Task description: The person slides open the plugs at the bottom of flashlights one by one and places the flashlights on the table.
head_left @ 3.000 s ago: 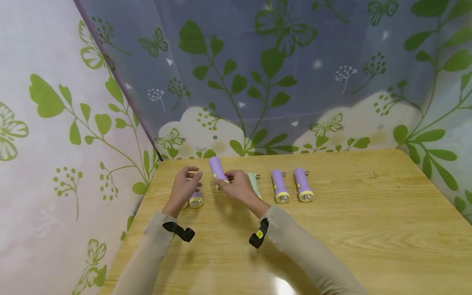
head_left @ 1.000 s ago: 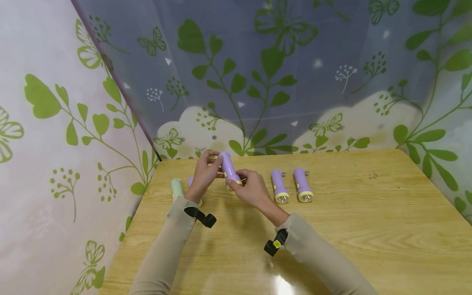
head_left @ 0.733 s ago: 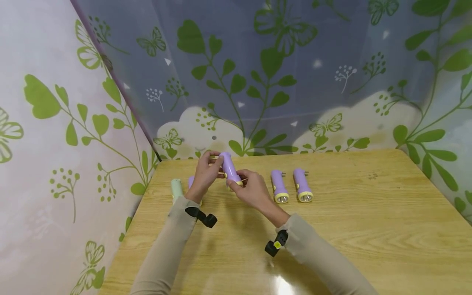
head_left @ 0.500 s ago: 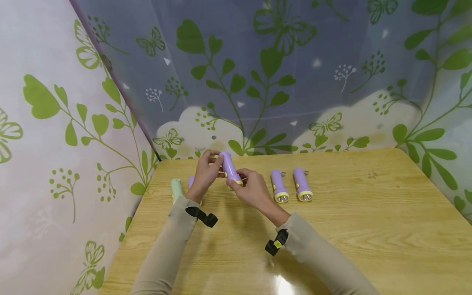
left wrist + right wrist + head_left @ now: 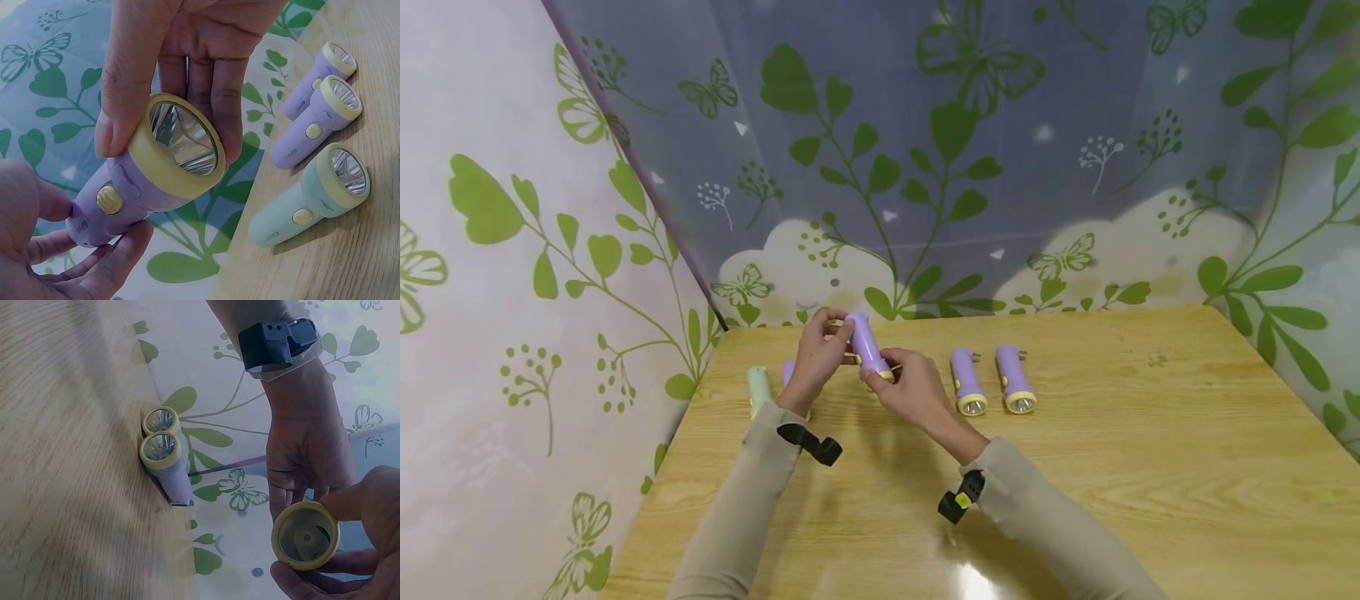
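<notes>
A purple flashlight (image 5: 865, 340) with a yellow head ring is held tilted above the table, its lens end toward me. The left hand (image 5: 818, 354) grips its tail end between thumb and fingers. At the yellow ring, the right hand (image 5: 917, 387) pinches the head with thumb and fingers. In the left wrist view the clear lens and silver reflector (image 5: 184, 137) show, with a yellow switch (image 5: 109, 199) on the body. The right wrist view looks straight into the round lens (image 5: 306, 536).
On the wooden table (image 5: 1120, 467), two purple flashlights (image 5: 968, 382) lie to the right. A green flashlight (image 5: 312, 194) beside them is hidden by the right hand in the head view. At left lie another green flashlight (image 5: 759, 390) and a purple one, partly covered by the left hand.
Since three seconds ago, the left hand has moved right and taken hold of the flashlight's tail, and the flashlight has shifted slightly right with the right hand. Over the last second both hands stay nearly still.
</notes>
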Demonstrator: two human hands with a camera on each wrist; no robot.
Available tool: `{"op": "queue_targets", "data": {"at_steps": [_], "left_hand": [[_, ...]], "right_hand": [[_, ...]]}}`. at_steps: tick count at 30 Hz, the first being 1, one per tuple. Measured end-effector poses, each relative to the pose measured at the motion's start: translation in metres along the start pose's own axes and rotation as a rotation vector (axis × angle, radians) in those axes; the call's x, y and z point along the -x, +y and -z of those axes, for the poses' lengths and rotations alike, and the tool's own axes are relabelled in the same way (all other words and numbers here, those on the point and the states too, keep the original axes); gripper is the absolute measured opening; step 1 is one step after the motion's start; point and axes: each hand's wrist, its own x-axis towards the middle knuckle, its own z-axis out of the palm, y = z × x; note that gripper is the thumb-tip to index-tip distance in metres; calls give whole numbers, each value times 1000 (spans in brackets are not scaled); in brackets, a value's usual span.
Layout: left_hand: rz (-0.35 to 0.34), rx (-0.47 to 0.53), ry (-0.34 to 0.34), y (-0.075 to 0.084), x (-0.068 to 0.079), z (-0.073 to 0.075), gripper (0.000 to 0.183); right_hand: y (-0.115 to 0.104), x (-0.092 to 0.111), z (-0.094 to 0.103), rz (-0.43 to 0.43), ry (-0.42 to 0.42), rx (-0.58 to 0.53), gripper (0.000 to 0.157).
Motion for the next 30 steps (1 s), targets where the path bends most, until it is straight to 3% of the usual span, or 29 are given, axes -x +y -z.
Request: {"op": "queue_targets", "data": {"at_steps": [11,30], "left_hand": [[0,-18,14,0,-2,-2,35],[-7,-32,25,2,0,-1,34]], "right_hand": [[-2,-1,3,-37,-4,16,52],[-2,-1,4,-8,-31,19,52]]}}
